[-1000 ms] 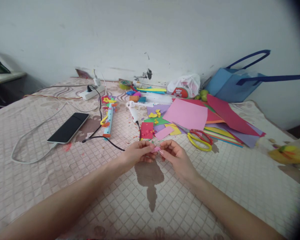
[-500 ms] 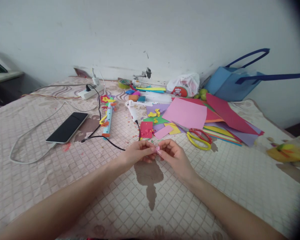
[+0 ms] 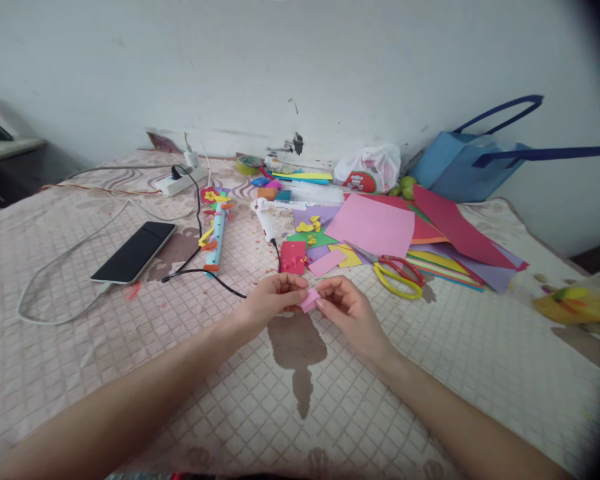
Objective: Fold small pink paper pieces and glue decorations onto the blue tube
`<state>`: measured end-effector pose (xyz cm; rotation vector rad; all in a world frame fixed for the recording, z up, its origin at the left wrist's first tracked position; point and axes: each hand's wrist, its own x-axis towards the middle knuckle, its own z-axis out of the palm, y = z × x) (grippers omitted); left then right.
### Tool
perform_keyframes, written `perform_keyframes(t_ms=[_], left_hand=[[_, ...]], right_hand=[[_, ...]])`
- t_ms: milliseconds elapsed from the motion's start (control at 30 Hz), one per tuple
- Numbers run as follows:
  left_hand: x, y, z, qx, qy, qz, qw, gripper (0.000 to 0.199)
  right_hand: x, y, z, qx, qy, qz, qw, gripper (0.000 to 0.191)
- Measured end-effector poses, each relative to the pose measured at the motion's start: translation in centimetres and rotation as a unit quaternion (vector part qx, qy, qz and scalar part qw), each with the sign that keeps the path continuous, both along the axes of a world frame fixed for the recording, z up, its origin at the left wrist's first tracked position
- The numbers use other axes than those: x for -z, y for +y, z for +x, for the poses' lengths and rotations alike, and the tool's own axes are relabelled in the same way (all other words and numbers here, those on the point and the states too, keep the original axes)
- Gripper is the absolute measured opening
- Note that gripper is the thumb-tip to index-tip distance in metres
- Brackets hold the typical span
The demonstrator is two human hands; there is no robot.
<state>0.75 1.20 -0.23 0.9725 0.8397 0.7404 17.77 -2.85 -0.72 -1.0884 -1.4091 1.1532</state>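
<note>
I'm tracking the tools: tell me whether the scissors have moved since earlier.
No; the scissors lie in the same place against the large pink sheet.

cloth-covered table (image 3: 260, 407), it seems, bearing phone (image 3: 134, 253) and power strip (image 3: 180, 182).

The paper scrap (image 3: 310, 301) is pink, the scissors (image 3: 386, 262) red and yellow, the tablecloth (image 3: 240, 407) beige-latticed.

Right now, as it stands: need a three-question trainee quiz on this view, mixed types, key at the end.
1. True or false: the phone lies to the left of the scissors.
2. What do the left hand and right hand hold between them? A) a glue gun B) a small pink piece C) a tape roll
3. Fill in: one scissor handle is red, the other is ___.

Key: 1 true; 2 B; 3 yellow.
</note>
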Motion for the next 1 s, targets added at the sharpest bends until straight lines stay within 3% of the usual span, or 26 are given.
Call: perform_keyframes(t_ms=[267,467,1000], left_hand=[[-0.29,-0.06,0.03,-0.019,-0.018,-0.021,0.999,0.029],[-0.66,-0.38,0.17,0.013,-0.001,-0.031,0.999,0.038],[-0.59,-0.34,0.21,-0.031,-0.029,-0.031,0.999,0.035]], right_hand=[[-0.15,-0.18,0.06,0.014,-0.016,-0.002,1.000,0.007],[-0.26,-0.08,0.17,0.025,-0.027,0.014,0.999,0.005],[-0.17,-0.13,0.14,0.040,-0.080,0.052,0.995,0.009]])
